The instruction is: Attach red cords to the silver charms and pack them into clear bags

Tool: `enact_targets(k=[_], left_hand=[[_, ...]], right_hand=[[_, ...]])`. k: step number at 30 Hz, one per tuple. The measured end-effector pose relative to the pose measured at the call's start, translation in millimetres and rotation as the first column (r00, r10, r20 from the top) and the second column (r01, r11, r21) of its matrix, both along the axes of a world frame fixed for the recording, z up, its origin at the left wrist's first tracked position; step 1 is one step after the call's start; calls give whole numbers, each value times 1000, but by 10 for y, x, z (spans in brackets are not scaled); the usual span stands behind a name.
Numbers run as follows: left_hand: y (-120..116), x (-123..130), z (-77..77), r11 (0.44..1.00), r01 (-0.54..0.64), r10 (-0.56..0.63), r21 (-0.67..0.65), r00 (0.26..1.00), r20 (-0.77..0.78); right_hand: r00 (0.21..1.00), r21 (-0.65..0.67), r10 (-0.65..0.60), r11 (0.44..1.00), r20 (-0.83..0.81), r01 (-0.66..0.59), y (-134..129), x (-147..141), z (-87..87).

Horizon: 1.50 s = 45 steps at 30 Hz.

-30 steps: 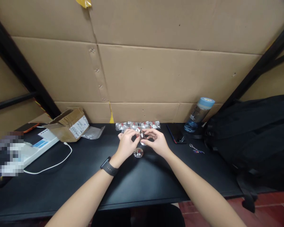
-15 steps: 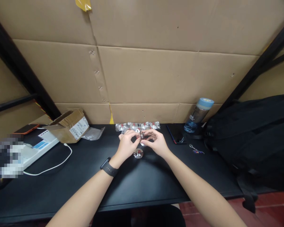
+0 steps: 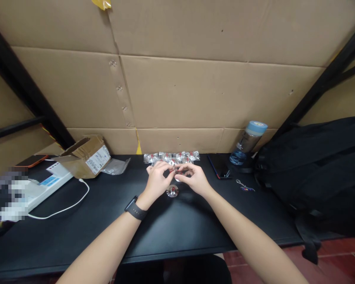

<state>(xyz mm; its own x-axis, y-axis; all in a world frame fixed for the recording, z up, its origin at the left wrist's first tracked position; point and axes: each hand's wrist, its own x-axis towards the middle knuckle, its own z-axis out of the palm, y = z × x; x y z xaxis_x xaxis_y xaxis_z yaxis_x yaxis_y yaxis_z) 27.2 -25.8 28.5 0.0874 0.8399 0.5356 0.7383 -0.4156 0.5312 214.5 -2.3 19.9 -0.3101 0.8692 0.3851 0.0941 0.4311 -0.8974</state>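
Note:
Above the middle of the black table, my left hand (image 3: 159, 178) and my right hand (image 3: 195, 178) meet fingertip to fingertip. Both are closed in a pinch on a small shiny round metal piece (image 3: 175, 170), largely covered by the fingers. Just below them on the table lies a silver metal disc with a red centre (image 3: 172, 191). Behind my fingers several similar silver pieces in clear plastic wrappers (image 3: 180, 156) sit in rows, partly hidden by my hands.
On the left are an open cardboard box (image 3: 87, 157), a clear plastic bag (image 3: 116, 166), a white power strip (image 3: 51, 188) and a white cable (image 3: 72, 206). On the right are a phone (image 3: 219, 166), a water bottle (image 3: 247, 144), a keychain (image 3: 246, 188) and a black backpack (image 3: 319, 173).
The round metal piece between my fingers has turned and shows less of its dark, shiny surface. My hands stay in nearly the same place, with small finger shifts.

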Motion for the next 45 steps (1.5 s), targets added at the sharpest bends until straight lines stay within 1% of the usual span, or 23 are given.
enact_targets(k=[2,5,7,15,19,22,26,28,30,32,33,35,37,41,43,45], left_hand=[[-3,-1,1,1000,-10,11,15,1000,-25],[-14,-1,10,999,0,3,40,998,-66],[-24,4,10,999,15,-11,48,996,-91],[-61,47,-20,997,42,-31,61,984,-175],[-58,29,-32,996,57,-42,63,976,-213],[-48,24,-53,996,68,-54,56,976,-210],[-46,36,-47,995,96,-90,29,985,-149],[-40,33,-24,992,121,-122,-16,991,-54],[-22,20,-3,980,186,-179,-76,979,93],[7,1,1,951,281,-249,-130,943,221],[21,-8,-3,935,321,-277,-148,925,259],[41,-23,-18,918,360,-307,-168,910,278],[47,-36,-26,922,347,-304,-173,924,233],[49,-111,12,949,275,-273,-156,961,33],[70,-207,46,953,267,-277,-145,960,-49],[108,-345,70,961,239,-258,-140,957,-135]], right_hand=[[996,89,9,996,86,-17,-8,37,50],[979,233,-10,972,203,-38,-12,80,107],[968,287,-40,957,248,-34,-7,90,113],[911,369,-88,926,402,-73,15,116,37],[898,389,-114,919,426,-67,-8,119,47],[887,396,-125,915,444,-70,-29,117,62],[880,397,-138,916,455,-62,-38,120,85],[893,393,-130,918,431,-55,-29,124,103],[914,399,-114,915,390,-56,-13,129,122],[932,413,-99,909,349,-58,3,133,131],[938,423,-94,904,334,-60,11,135,130],[941,437,-88,897,326,-68,24,139,118],[938,442,-95,895,335,-67,37,146,102],[925,457,-138,889,354,-42,75,197,114],[911,470,-154,881,382,-48,101,259,144],[880,462,-183,886,439,-46,136,351,170]])
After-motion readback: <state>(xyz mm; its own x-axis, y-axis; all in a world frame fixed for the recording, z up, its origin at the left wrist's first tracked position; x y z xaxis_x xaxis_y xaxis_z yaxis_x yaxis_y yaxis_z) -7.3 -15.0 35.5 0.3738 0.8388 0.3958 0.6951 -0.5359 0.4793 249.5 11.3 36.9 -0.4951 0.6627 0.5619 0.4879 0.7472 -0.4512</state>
